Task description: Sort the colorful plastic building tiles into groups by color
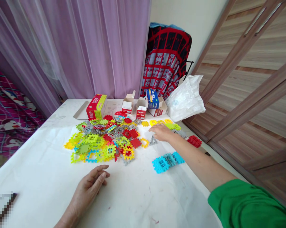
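Observation:
My left hand (92, 185) rests on the white tabletop in front of the pile, fingers loosely bent and apart, holding nothing. My right hand (162, 132) reaches to the far right with its fingers stretched out; nothing shows in it, though its underside is hidden. Just beyond it lies a row of yellow building pieces (153, 122), and a grey triangular piece (153, 141) sits below its fingers. Left of it spreads a mixed pile of notched plastic building pieces (109, 134). Blue pieces (161, 164) lie stacked nearer me, beside my right forearm.
Along the back edge stand a red and green box (96, 107), small open cartons (141, 109), a blue box (152, 98) and a white plastic bag (187, 98). Red pieces (194, 141) lie at the right edge. A blurred dark-edged object (2, 205) is at lower left.

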The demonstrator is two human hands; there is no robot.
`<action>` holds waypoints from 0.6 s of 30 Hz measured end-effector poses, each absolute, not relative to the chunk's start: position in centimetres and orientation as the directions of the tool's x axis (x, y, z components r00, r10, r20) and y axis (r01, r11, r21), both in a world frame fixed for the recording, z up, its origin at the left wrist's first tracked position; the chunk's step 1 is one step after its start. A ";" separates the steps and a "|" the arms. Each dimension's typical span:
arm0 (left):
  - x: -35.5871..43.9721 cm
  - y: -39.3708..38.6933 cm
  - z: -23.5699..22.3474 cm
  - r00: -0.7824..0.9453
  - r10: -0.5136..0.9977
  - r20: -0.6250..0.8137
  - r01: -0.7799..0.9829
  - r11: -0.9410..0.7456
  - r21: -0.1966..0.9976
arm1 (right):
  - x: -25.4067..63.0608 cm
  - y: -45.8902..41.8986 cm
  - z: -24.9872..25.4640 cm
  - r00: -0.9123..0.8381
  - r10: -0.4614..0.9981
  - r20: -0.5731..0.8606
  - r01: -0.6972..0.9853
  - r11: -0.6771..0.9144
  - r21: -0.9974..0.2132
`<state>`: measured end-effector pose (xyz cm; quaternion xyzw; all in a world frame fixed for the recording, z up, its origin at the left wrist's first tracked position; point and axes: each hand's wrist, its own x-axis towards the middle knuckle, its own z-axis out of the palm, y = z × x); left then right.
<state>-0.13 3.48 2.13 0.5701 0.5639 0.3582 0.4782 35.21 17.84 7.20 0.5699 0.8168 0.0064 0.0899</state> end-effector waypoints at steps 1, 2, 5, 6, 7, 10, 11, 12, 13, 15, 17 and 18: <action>-0.1 3.5 2.1 0.107 0.985 -0.138 0.289 0.102 0.952 | 34.2 17.3 7.2 -0.355 0.926 -0.128 0.926 0.367 0.086; -0.1 3.5 2.0 0.106 0.984 -0.143 0.275 0.109 0.955 | 33.2 16.8 7.1 -0.376 0.919 -0.122 0.921 0.385 0.064; -0.1 3.6 1.8 0.100 0.985 -0.144 0.222 0.119 0.968 | 30.5 15.4 6.9 -0.426 0.898 -0.111 0.902 0.431 0.026; -0.1 3.7 1.7 0.095 0.985 -0.143 0.200 0.122 0.972 | 29.8 15.0 6.8 -0.432 0.895 -0.111 0.899 0.437 0.024; -0.1 3.7 1.6 0.090 0.985 -0.144 0.178 0.127 0.976 | 29.1 14.7 6.7 -0.429 0.897 -0.109 0.901 0.433 0.022; -0.2 3.8 1.4 0.095 0.983 -0.158 0.119 0.147 0.982 | 27.4 13.7 6.3 -0.364 0.925 -0.107 0.930 0.367 0.009; -0.2 3.9 1.3 0.099 0.982 -0.162 0.105 0.151 0.983 | 26.9 13.5 6.1 -0.337 0.936 -0.105 0.941 0.339 0.004; -0.2 3.9 1.2 0.107 0.981 -0.163 0.093 0.154 0.984 | 26.4 13.2 5.9 -0.312 0.945 -0.098 0.950 0.314 0.004; -0.2 4.0 1.1 0.112 0.980 -0.163 0.082 0.154 0.985 | 25.9 13.0 5.8 -0.288 0.953 -0.090 0.957 0.290 0.010; -0.2 4.0 1.0 0.120 0.980 -0.158 0.063 0.151 0.986 | 25.0 12.6 5.6 -0.242 0.968 -0.072 0.969 0.245 0.032; -0.1 4.0 1.0 0.125 0.980 -0.153 0.044 0.148 0.988 | 24.4 12.3 5.6 -0.200 0.978 -0.067 0.978 0.203 0.042; -0.1 4.0 1.0 0.128 0.980 -0.150 0.037 0.147 0.988 | 24.3 12.1 5.6 -0.185 0.980 -0.070 0.982 0.188 0.037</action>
